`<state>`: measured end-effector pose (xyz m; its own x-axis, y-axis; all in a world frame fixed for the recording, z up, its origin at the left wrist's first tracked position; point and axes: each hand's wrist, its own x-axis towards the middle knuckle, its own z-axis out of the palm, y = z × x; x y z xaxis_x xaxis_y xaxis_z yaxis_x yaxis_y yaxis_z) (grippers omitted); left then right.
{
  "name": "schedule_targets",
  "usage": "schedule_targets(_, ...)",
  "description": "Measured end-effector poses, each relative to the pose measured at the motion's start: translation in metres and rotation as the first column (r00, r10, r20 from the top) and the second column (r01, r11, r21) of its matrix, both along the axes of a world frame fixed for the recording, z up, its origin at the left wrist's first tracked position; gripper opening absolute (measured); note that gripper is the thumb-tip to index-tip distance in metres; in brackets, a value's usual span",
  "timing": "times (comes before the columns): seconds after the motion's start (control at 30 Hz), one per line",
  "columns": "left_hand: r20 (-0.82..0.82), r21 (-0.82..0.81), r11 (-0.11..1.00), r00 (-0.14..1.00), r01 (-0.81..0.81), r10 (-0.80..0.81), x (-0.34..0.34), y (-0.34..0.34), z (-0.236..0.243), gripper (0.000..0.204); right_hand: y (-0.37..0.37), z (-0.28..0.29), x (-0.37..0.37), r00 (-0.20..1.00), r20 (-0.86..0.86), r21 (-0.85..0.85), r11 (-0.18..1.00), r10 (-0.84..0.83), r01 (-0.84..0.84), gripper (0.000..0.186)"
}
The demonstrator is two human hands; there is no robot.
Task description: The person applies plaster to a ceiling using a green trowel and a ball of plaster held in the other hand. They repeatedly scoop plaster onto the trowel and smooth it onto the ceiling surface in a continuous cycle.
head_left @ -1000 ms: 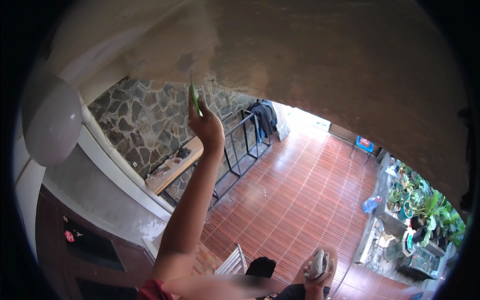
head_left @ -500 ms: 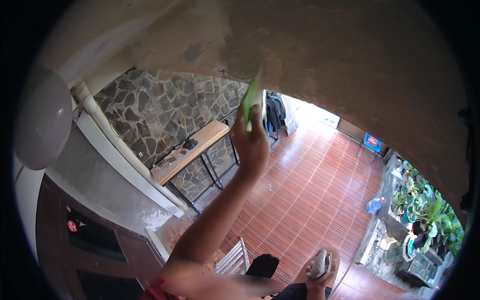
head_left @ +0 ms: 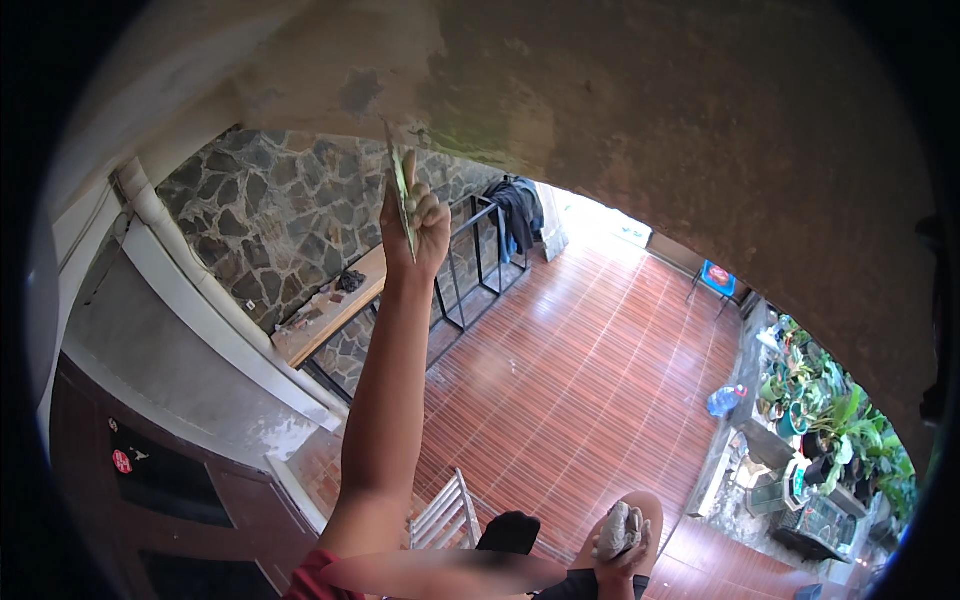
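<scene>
Two hands: left hand (head_left: 415, 225), fingers clamped on thin green flat scraper (head_left: 402, 190), long axis upright, tip touching stained concrete ceiling (head_left: 600, 110); right hand (head_left: 622, 545) low, gripping grey lump (head_left: 618, 528).

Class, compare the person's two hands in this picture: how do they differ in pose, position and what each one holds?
The left hand is raised high on a straight arm toward the stained ceiling; the right hand stays low at the picture's bottom edge. The left hand grips a thin, flat green tool edge-on; the right hand cups a lumpy grey wad. Both are bare and closed around something.
</scene>
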<state>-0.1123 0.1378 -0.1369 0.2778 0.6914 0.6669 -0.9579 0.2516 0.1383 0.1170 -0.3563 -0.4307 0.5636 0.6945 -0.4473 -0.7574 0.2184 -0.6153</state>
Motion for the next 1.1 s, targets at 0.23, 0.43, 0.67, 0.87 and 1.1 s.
schedule_targets(0.23, 0.05, -0.014, 0.998, 0.997, -0.064, 0.064, 0.016, 0.028, 0.036, 0.035, -0.002, -0.008, 0.007, 0.998, 0.023, 0.079, 0.995, 0.062, -0.064, 0.055)
schedule_targets(0.43, -0.08, 0.006, 0.995, 0.991, -0.104, 0.104, 0.019, 0.018, 0.032, 0.022, -0.007, -0.023, 0.011, 0.987, 0.099, 0.053, 0.99, 0.126, -0.131, 0.056)
schedule_targets(0.67, -0.195, 0.046, 0.986, 0.967, -0.16, 0.166, 0.018, 0.005, 0.023, 0.02, -0.001, -0.028, 0.009, 0.98, 0.19, 0.009, 0.998, 0.059, -0.062, 0.059)
schedule_targets(0.87, -0.267, -0.224, 0.941, 0.945, -0.254, 0.191, 0.008, -0.08, -0.035, 0.024, 0.016, 0.025, 0.002, 0.998, 0.053, 0.12, 0.992, 0.027, -0.033, 0.053)
schedule_targets(1.1, -0.391, -0.547, 0.823, 0.916, -0.155, -0.087, 0.029, -0.2, -0.104, 0.032, 0.059, 0.062, -0.048, 0.884, 0.454, 0.197, 0.954, 0.114, -0.224, 0.048)
